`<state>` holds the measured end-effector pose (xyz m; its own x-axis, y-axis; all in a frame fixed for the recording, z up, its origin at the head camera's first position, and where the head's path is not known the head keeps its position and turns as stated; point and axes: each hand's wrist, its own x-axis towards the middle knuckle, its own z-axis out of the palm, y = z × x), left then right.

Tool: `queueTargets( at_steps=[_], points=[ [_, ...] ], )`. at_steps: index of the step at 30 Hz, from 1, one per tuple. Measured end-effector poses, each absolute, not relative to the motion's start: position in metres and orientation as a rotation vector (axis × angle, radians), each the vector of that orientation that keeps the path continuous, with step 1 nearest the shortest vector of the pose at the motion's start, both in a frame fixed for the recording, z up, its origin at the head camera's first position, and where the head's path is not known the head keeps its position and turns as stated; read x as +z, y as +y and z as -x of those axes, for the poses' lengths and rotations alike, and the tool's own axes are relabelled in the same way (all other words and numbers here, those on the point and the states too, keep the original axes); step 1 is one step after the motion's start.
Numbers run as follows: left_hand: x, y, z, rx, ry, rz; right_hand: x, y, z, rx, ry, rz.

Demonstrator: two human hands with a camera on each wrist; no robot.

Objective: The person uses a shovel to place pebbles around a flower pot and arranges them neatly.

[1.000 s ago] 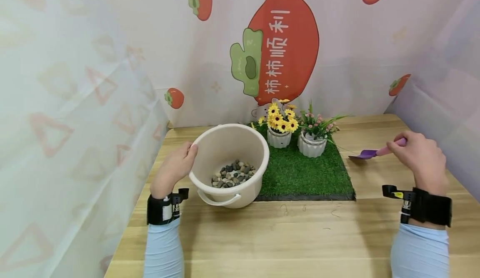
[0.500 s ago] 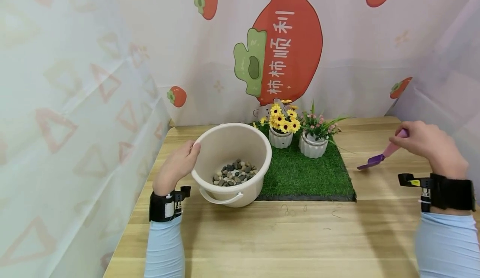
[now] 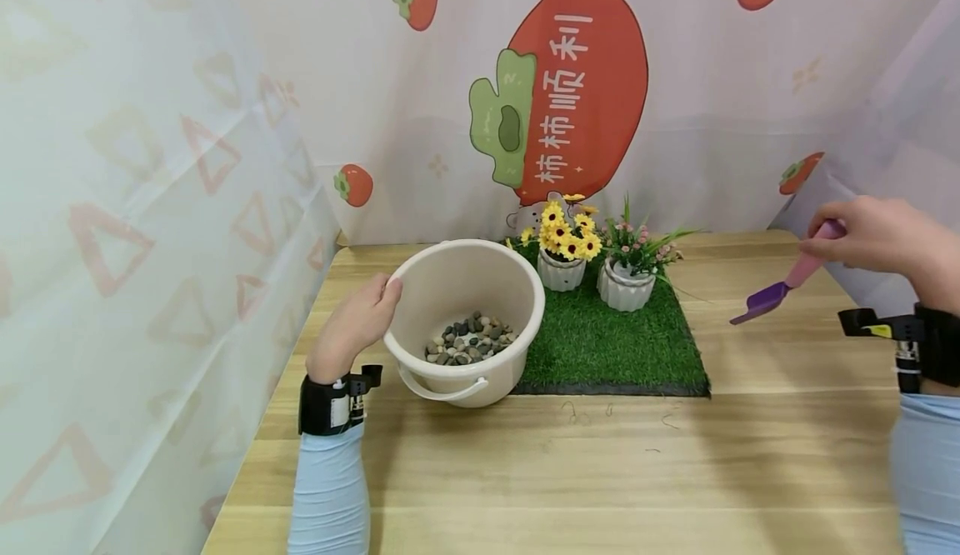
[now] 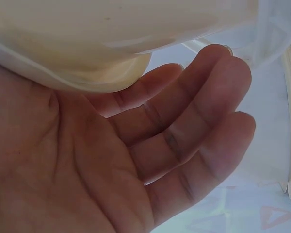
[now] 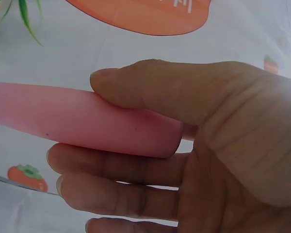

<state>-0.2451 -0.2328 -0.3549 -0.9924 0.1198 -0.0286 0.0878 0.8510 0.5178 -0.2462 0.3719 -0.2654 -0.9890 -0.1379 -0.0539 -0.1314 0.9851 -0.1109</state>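
Observation:
A beige bucket [image 3: 517, 363] stands on the left part of the table, tilted slightly toward me in view, with grey and tan pebbles [image 3: 471, 340] at its bottom. My left hand [image 3: 358, 322] holds the bucket's left rim, thumb over the edge. In the left wrist view, that hand's fingers [image 4: 199, 116] curve along the bucket's outside. Off to the right, my right hand [image 3: 877, 234] holds a small garden trowel [image 3: 776, 290] above the table, its purple blade pointing left and down. The right wrist view shows its pink handle [image 5: 131, 126] pinched between thumb and fingers.
Beside the bucket lies a green turf mat [image 3: 615, 351]. At its back stand a white pot of yellow flowers [image 3: 561, 273] and another of pink flowers [image 3: 626, 288]. Dry bits of grass [image 3: 667, 420] lie on the wooden table [image 3: 570, 480]. Printed curtains hang around.
My right hand has moved right and upward, lifting the trowel from near the table beside the mat. The left hand keeps its hold on the bucket rim.

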Motion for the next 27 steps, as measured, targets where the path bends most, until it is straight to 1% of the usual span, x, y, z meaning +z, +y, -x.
queueTargets(
  at_steps=[9,18,27],
  points=[
    [-0.354,-0.232,0.244,0.815,2.960,-0.186,-0.243,0.362,0.250,-0.057,3.034,0.276],
    [-0.353,-0.232,0.246,0.810,2.952,-0.161,-0.211,0.336,0.252,0.101,2.955,0.374],
    [-0.355,-0.235,0.249,0.818,2.942,-0.173,-0.180,0.314,0.254,0.146,2.937,0.421]
  ],
)
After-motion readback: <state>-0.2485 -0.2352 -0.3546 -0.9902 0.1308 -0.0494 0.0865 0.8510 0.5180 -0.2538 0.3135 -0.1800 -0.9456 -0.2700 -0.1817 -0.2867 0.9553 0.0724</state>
